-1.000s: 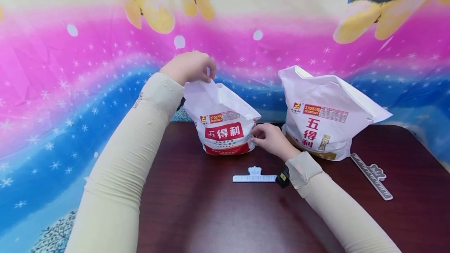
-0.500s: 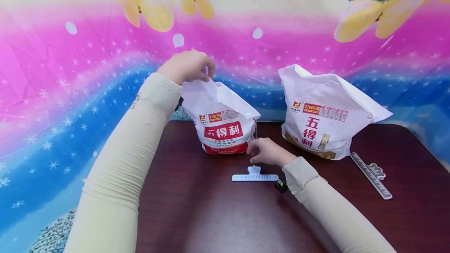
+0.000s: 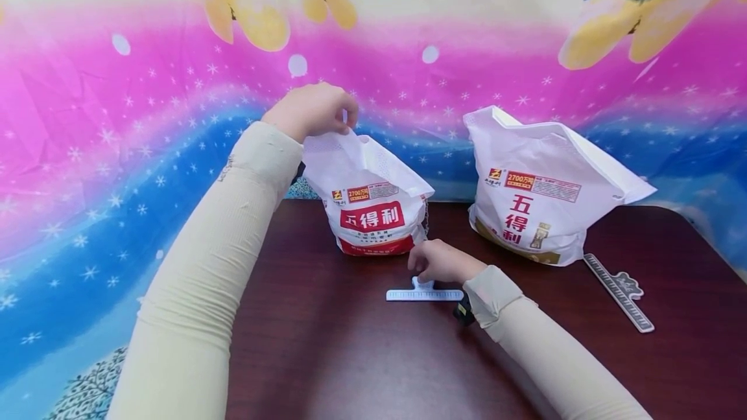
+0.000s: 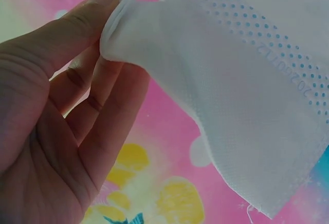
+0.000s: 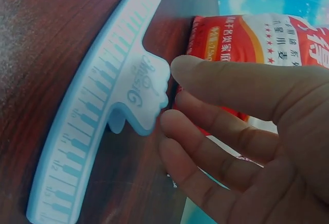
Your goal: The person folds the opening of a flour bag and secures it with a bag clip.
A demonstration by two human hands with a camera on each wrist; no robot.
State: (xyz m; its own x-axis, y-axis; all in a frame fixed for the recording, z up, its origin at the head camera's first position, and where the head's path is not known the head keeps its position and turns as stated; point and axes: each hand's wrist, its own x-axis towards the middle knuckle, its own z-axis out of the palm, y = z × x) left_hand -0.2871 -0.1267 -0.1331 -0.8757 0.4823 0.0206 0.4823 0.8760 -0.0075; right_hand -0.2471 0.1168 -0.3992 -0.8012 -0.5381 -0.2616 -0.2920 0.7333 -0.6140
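Observation:
My left hand [image 3: 320,109] pinches the top edge of a white flour bag [image 3: 370,216] with a red label, holding its mouth up. In the left wrist view, the thumb and fingers grip the folded white edge [image 4: 226,90]. My right hand [image 3: 440,261] is at a pale blue clip [image 3: 424,295] lying on the table, printed with piano keys. In the right wrist view, the thumb tip is right at the scalloped handle of the clip [image 5: 144,85]. The other fingers are loosely bent beside it, not closed round it.
A second, larger white flour bag [image 3: 525,193] stands to the right with its top loosely gathered. A dark grey clip [image 3: 620,291] lies near it on the brown table [image 3: 350,355]. Behind everything hangs a colourful printed cloth [image 3: 373,76].
My right hand has left the right side of the smaller bag and come down toward me to the pale blue clip. My left hand keeps its grip on the bag's top.

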